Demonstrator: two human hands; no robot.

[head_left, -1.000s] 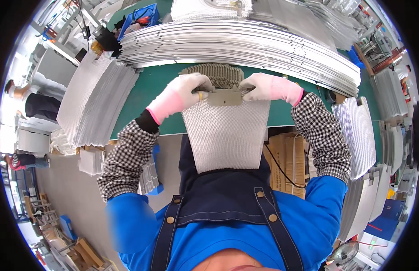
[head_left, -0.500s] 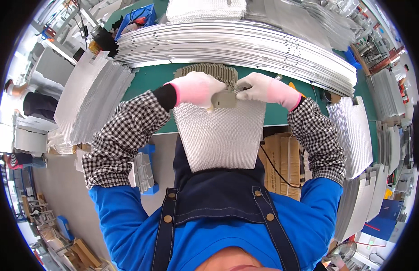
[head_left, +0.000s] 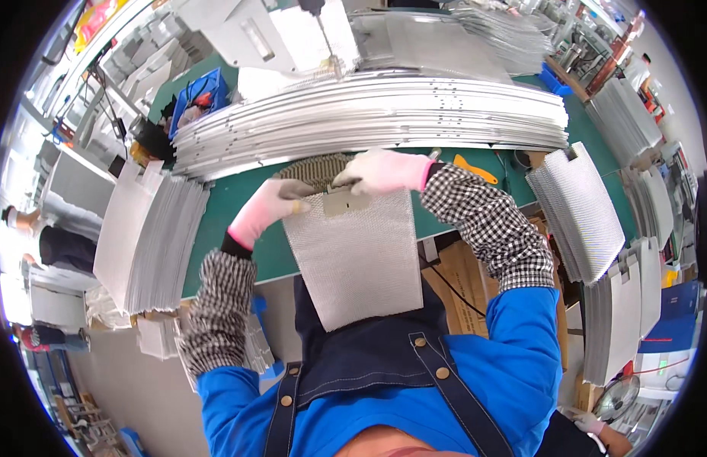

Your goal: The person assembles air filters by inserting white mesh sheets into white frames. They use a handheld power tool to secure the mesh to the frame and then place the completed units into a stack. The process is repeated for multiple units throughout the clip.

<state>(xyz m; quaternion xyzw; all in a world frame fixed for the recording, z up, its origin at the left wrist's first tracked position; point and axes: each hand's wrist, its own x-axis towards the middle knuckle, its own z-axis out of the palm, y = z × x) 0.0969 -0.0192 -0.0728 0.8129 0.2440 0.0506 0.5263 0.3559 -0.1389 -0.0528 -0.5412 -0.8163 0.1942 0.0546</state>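
Observation:
A silvery mesh panel [head_left: 357,259] leans from the green table's edge toward my lap. In its top notch sits a small grey metal plate [head_left: 347,202]. My left hand [head_left: 268,207], in a white and pink glove, grips the panel's upper left corner between thumb and fingers. My right hand [head_left: 388,171], gloved alike, is closed with its fingertips at the plate's upper edge. Just behind the fingers lies a row of several similar grey plates [head_left: 314,167], partly hidden by both hands.
Long silvery strips [head_left: 369,114] are stacked across the table [head_left: 239,217]. Mesh panels stand piled at the left [head_left: 132,236] and right [head_left: 574,213]. An orange-handled tool [head_left: 475,169] lies beyond my right forearm. A blue bin [head_left: 197,99] stands far left.
My left hand has left the small plate for the panel's upper left corner. My right hand stays at the plate. The view has shifted and turned, showing more of the far side.

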